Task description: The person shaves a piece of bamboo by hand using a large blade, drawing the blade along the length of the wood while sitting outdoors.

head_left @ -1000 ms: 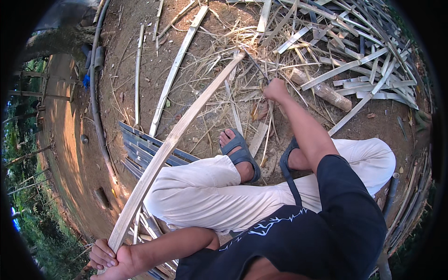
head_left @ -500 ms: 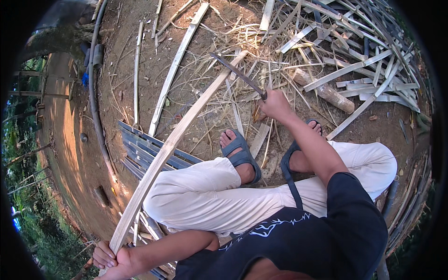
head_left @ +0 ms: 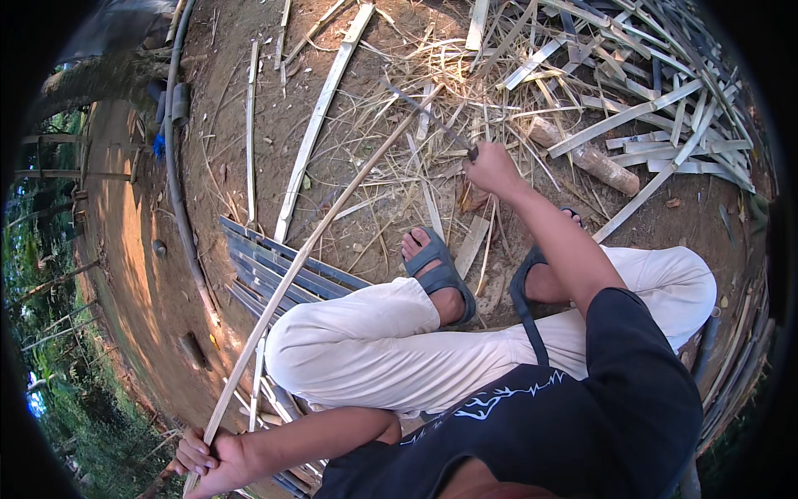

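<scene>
A long pale bamboo strip (head_left: 326,218) slants from the lower left up to the ground ahead of my feet, its narrow edge turned upward. My left hand (head_left: 208,459) is closed around its near end, beside my left knee. In my right hand (head_left: 492,169) is the handle of a long dark-bladed knife (head_left: 430,116), gripped in closed fingers. The blade points up and left and crosses the strip close to its far end; whether it touches the wood I cannot tell.
Bamboo slats (head_left: 648,116) lie heaped at the far right, beside a short log (head_left: 586,155). Thin shavings (head_left: 453,62) litter the ground ahead. Dark split slats (head_left: 283,262) are stacked by my left knee. A pale strip (head_left: 324,121) and a long pole (head_left: 173,158) lie to the left.
The bamboo strip has turned from its broad face to its narrow edge in my left hand. My right hand and the knife have shifted only slightly.
</scene>
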Action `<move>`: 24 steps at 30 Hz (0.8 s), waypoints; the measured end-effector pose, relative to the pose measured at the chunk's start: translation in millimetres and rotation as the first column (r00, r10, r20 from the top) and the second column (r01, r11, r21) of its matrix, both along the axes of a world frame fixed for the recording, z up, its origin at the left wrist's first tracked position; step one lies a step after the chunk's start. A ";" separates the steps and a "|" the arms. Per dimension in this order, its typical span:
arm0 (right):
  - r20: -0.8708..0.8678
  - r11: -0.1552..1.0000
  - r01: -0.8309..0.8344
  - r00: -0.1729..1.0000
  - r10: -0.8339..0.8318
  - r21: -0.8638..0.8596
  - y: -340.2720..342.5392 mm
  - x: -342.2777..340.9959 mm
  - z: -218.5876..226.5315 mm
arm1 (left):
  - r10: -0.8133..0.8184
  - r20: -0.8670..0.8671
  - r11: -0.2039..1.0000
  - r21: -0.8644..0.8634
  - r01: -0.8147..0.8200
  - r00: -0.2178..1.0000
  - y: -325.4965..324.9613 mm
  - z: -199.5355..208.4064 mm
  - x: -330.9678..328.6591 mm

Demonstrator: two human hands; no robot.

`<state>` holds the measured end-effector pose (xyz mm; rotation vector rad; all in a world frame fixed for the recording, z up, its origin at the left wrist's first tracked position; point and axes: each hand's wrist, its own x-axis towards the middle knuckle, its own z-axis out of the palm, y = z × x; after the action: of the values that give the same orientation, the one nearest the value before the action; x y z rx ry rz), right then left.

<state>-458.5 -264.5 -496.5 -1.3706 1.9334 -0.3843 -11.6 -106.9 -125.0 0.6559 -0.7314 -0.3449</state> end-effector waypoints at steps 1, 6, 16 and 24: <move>-0.032 0.999 -0.034 0.999 0.034 0.012 -7.6 -5.3 -1.7 | 0.080 0.010 0.997 0.012 -0.080 0.997 -3.9 -3.3 -13.7; -0.141 0.979 -0.203 0.969 0.203 0.017 -14.4 2.4 49.1 | 0.118 -0.020 0.993 0.002 -0.118 0.993 11.4 -2.2 -2.4; -0.129 0.977 -0.174 0.973 0.190 0.121 -46.5 4.4 25.0 | 0.223 -0.128 0.975 0.028 -0.221 0.966 3.5 -7.3 3.3; -0.164 0.990 -0.053 0.984 0.074 0.127 -45.3 -29.3 -26.6 | 0.424 -0.124 0.905 0.074 -0.418 0.897 -13.9 -16.8 0.4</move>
<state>-487.8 -309.8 -523.1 -1.4193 2.0073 -0.1199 -11.1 -120.9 -141.8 0.8064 -0.4333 -0.0051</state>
